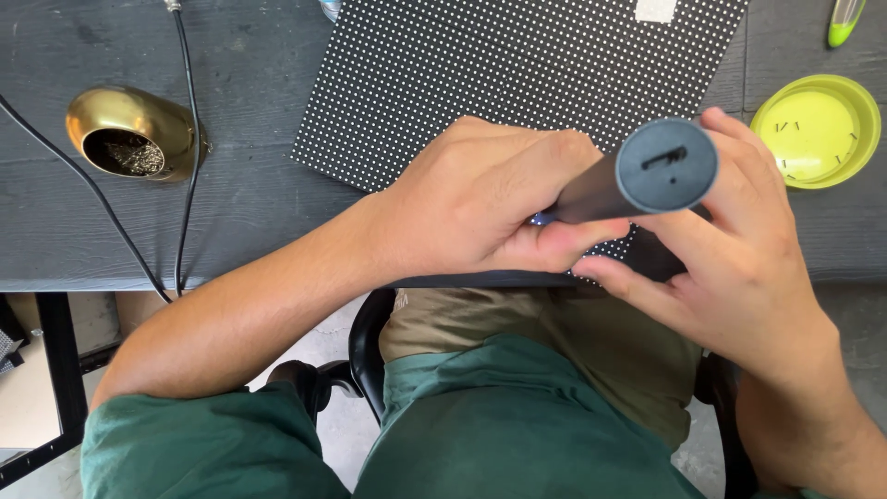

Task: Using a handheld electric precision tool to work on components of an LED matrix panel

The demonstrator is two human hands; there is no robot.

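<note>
Here, both hands' grip clamps grey tool; green dish holds tiny pins.

Bench left of the dotted panel is being left mostly open; passage there is being narrowed by two black cables and the brass holder. Right side is being blocked by the yellow-green dish. A narrow gap is being left between dish and panel.

Black white-dotted panel, dark grey tool, yellow-green dish, brass holder, green clothing
</note>
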